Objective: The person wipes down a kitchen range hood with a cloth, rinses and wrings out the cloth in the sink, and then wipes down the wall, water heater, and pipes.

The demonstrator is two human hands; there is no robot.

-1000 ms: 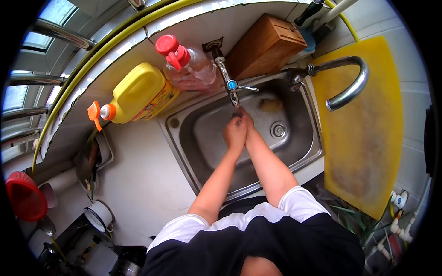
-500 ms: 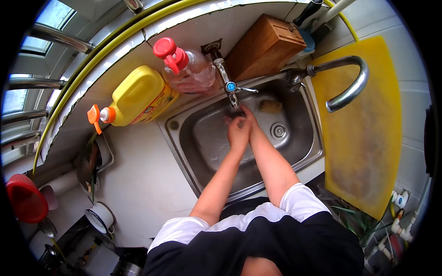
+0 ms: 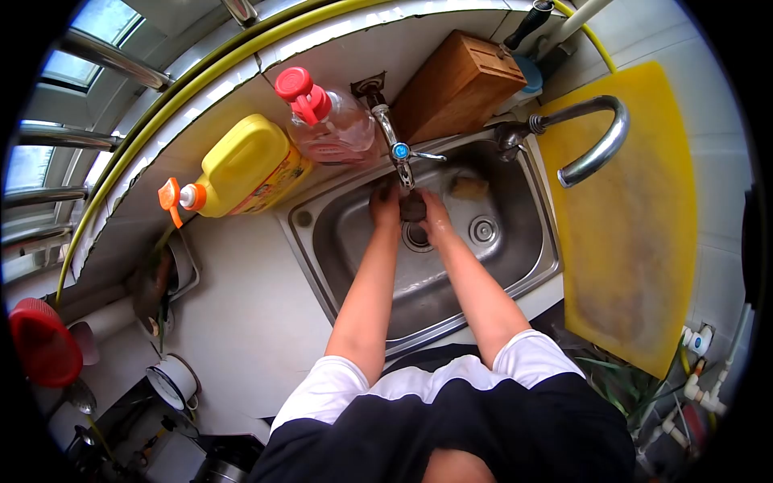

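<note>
Under the chrome tap (image 3: 401, 151), a small dark object (image 3: 413, 207) lies between my two hands in the steel sink (image 3: 354, 266). My left hand (image 3: 385, 206) is at its left side, with the fingers mostly hidden in shadow. From the right, my right hand (image 3: 436, 216) touches the dark object with its fingers closed against it. A tan sponge-like block (image 3: 469, 187) rests in the sink behind and right of my right hand. The round drain (image 3: 483, 231) shows to the right, and another dark ring lies below the object.
Behind the sink stand a yellow bottle (image 3: 245, 165), a clear bottle with a red cap (image 3: 334, 121) and a wooden knife block (image 3: 459, 88). A curved spout (image 3: 604, 145) hangs before a yellow board (image 3: 628, 233) at right. A white mug (image 3: 171, 381) is at lower left.
My hands, earlier pressed together under the tap, have moved apart, my left hand to the left. The dark object now shows between them, and a dark ring has come into view below it.
</note>
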